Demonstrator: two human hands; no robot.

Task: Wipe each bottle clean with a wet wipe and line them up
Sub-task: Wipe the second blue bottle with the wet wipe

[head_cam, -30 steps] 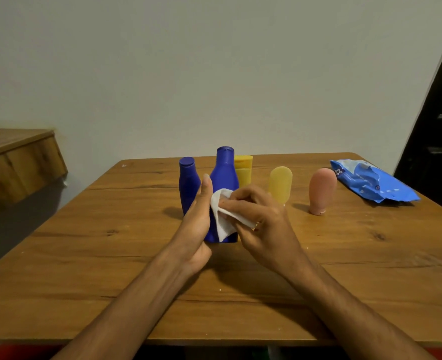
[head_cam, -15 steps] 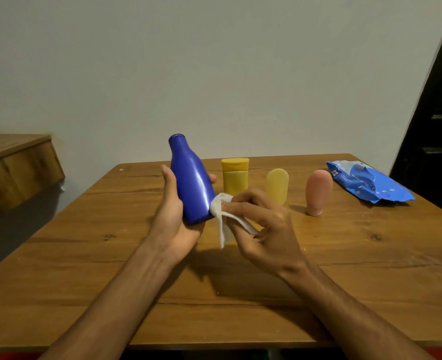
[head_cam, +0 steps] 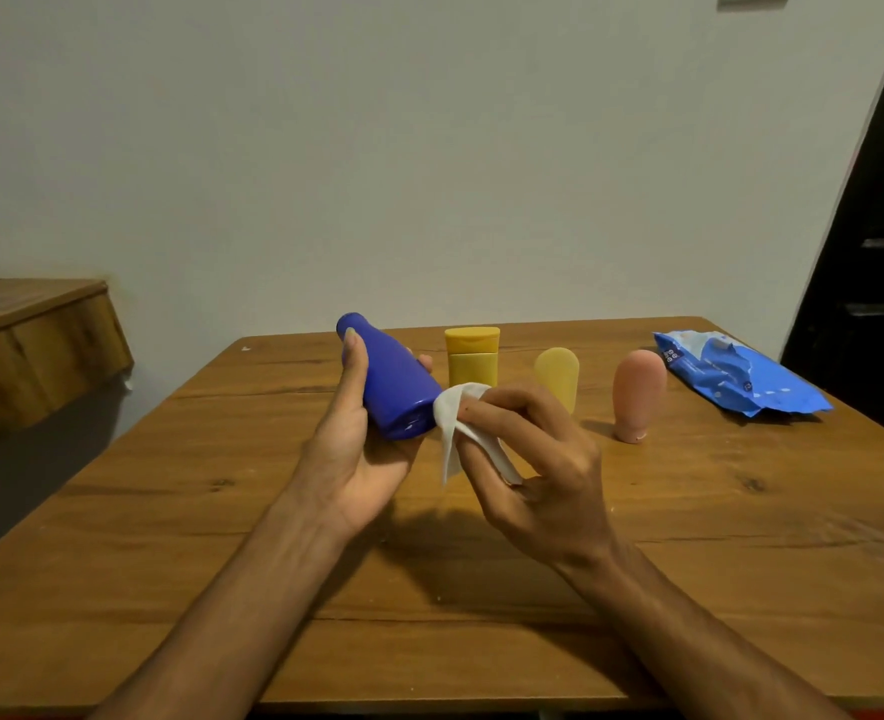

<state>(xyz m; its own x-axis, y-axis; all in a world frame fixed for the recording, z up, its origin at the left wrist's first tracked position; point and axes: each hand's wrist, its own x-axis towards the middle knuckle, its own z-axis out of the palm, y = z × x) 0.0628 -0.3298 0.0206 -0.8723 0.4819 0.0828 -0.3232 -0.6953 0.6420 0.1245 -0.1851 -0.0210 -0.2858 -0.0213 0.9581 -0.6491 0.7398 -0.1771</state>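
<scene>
At the far left a wooden ledge (head_cam: 29, 345) is seen against the wall, apart from the wooden table (head_cam: 741, 537) on which the work is done. Above the table's middle a dark blue bottle (head_cam: 393, 376) is held off the surface in the left hand (head_cam: 356, 449), whose fingers and thumb are closed around its body; it is tilted with the cap end away and up to the left and the flat base turned toward the wearer, probably so that the bottom can be reached. Touching that base, a white wet wipe (head_cam: 455, 423) is pinched in the right hand (head_cam: 538, 470) between thumb and the first fingers, the remaining fingers being loosely spread and a loose tail of the wipe hanging below. The bottle's surface appears smooth, glossy and unlabelled from this side; no dirt can be made out on it. Behind the hands, three more containers are stood upright in a rough row: a yellow flip-cap bottle (head_cam: 472, 356), a pale yellow tube (head_cam: 559, 374) partly hidden by the right hand, and a pink tube (head_cam: 639, 394) stood on its cap. Whether these have been wiped cannot be told. At the far right a blue wet-wipe pack (head_cam: 731, 376) is laid flat, within reach for a fresh sheet.
</scene>
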